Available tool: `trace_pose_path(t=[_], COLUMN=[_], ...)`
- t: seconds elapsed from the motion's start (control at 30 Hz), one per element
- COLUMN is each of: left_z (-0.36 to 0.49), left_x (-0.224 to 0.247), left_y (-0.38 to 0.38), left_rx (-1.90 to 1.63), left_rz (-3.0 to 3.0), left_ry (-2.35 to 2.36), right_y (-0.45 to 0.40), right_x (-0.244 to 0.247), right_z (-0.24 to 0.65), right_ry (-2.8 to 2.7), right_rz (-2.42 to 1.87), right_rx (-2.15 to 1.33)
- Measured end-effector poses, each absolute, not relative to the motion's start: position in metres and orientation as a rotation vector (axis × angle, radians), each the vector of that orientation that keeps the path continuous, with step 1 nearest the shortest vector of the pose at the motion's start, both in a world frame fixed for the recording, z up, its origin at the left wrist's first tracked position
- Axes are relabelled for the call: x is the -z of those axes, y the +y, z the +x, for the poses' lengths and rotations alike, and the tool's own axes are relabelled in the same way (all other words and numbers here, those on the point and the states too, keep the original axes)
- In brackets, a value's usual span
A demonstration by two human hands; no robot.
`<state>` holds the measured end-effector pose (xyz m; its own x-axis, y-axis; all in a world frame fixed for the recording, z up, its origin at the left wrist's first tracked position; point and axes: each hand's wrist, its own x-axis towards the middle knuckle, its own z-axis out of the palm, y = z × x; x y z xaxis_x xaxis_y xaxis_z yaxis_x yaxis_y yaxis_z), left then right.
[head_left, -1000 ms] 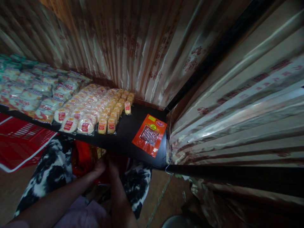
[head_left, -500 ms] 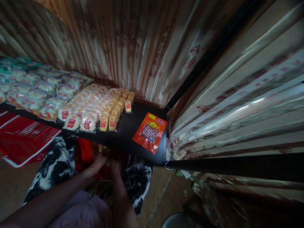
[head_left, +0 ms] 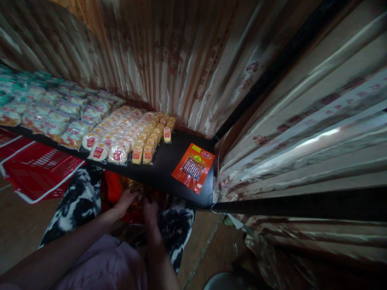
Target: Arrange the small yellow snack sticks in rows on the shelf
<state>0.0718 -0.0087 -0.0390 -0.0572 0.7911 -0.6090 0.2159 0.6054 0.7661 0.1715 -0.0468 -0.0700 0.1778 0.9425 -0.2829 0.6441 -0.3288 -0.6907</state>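
Both hands are low in front of me, below the shelf's front edge, over a red container [head_left: 133,218] between my knees. My left hand [head_left: 127,200] has its fingers bent together by shiny golden wrappers inside; what they grip is too dark to make out. Close on its right, my right hand [head_left: 150,210] reaches into the same spot, its fingers lost in shadow. A bright orange-red thing [head_left: 113,187] lies left of my left hand. Above, on the black shelf [head_left: 163,165], are rows of small yellow wrapped cakes [head_left: 137,154] and round white wrapped cakes [head_left: 117,154].
An orange snack packet [head_left: 195,168] lies flat at the shelf's right end. Blue-white snack bags [head_left: 74,133] and green bags [head_left: 12,82] fill the left. Red baskets [head_left: 45,173] with white handles stand lower left. Pleated printed sheeting [head_left: 181,60] hangs behind, beside a black post [head_left: 256,92].
The view has shifted slightly, so the shelf goods sit a little further right. My left hand has moved slightly among the golden wrappers; both hands stay over the red container.
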Motion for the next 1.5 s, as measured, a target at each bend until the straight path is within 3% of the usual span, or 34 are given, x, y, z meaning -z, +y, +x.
trace_pose_path(t=[0.13, 0.33, 0.93, 1.5], left_z=[0.070, 0.069, 0.072, 0.060], left_x=[0.035, 0.022, -0.010, 0.017], left_y=[-0.010, -0.014, -0.029, -0.030], left_rx=[-0.619, -0.704, -0.832, -0.821], left_rz=[0.816, 0.722, 0.396, 0.527], left_ry=[1.575, 1.483, 1.345, 1.261], right_y=[-0.052, -0.063, -0.079, -0.085], right_x=[0.063, 0.061, 0.049, 0.048], right_z=[0.170, 0.168, 0.162, 0.159], right_ry=[-1.017, -0.817, -1.160, -1.044], right_rz=[-1.821, -1.601, -1.666, -1.614], right_rx=[-1.199, -1.122, -0.723, -0.900])
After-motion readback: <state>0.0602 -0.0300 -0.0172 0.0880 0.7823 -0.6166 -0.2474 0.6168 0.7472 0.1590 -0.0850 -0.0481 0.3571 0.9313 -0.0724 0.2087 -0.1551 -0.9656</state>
